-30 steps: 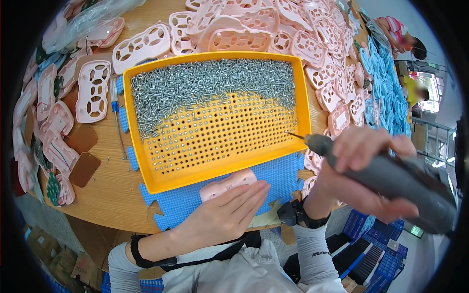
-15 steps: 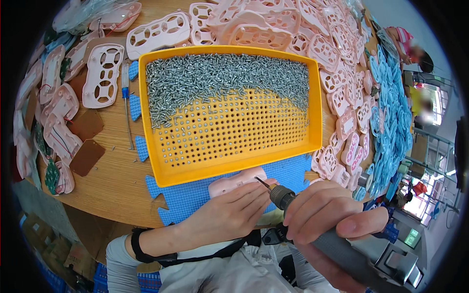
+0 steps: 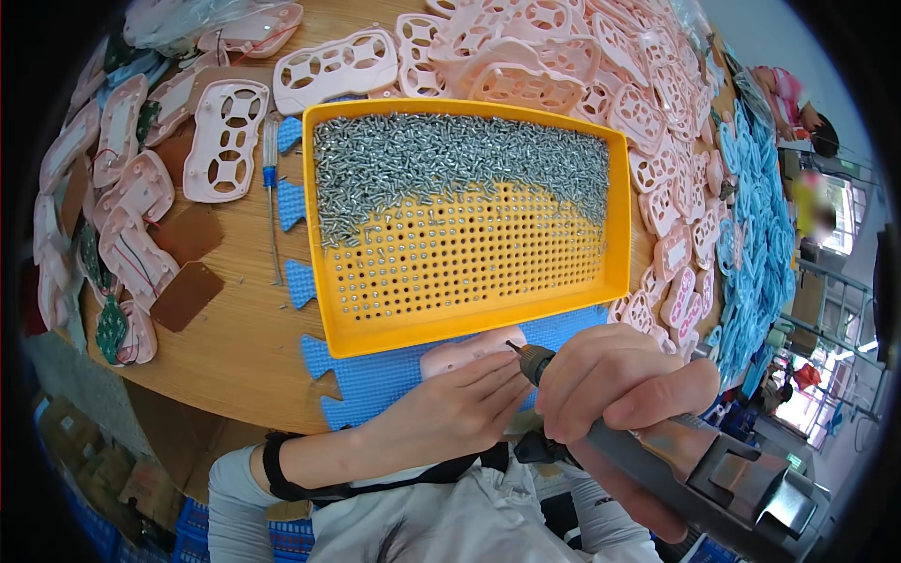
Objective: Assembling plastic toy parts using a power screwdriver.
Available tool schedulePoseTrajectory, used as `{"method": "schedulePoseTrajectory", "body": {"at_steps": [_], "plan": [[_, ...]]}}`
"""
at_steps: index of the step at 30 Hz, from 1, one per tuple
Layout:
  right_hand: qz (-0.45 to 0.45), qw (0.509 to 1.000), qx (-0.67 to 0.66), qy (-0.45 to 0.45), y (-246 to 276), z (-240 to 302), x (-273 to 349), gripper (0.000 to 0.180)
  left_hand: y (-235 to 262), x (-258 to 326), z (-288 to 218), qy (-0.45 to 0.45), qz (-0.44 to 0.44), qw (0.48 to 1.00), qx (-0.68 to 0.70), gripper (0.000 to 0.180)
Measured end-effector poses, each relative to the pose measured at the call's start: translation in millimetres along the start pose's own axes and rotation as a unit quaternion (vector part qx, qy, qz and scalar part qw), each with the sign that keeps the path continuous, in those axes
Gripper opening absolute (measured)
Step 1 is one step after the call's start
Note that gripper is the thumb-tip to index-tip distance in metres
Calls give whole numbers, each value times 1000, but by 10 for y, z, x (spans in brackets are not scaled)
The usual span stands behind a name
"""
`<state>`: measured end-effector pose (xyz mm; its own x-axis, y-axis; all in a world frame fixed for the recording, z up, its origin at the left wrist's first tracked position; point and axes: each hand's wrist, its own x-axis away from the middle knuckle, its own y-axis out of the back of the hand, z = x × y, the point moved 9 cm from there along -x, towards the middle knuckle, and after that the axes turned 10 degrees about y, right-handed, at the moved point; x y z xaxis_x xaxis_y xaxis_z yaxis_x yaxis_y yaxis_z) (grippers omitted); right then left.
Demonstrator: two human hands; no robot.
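Note:
A pink plastic shell lies on the blue foam mat, just in front of the yellow tray. My left hand holds it, fingers together across its near side and covering part of it. My right hand is wrapped round the grey body of an electric screwdriver, which slants down to the left. Its dark bit points at the right end of the shell, close to my left fingertips. Whether the bit touches a screw there is too small to tell.
The yellow tray holds a heap of small silver screws above a perforated bed. Pink shells pile up behind and right, with blue parts beyond. At left lie a slim screwdriver, brown boards and wired pink shells.
The whole view has shifted, so the table things sit further right. The electric screwdriver's chuck has come closer to the shell, and less of its bit shows. My left hand keeps its hold.

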<state>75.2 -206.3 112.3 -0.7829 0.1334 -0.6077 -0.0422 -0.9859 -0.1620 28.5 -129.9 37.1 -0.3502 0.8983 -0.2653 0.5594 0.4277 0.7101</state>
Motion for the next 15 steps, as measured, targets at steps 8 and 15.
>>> {"method": "schedulePoseTrajectory", "body": {"at_steps": [8, 15], "plan": [[94, 992, -65, 49, -110, 169, -139, 12, -33, 12, -9, -3, -18, 1000, -15, 30], [68, 991, -33, 114, -209, 265, -295, 59, 9, 0, 19, 11, -19, 1000, 3, 35]]}}
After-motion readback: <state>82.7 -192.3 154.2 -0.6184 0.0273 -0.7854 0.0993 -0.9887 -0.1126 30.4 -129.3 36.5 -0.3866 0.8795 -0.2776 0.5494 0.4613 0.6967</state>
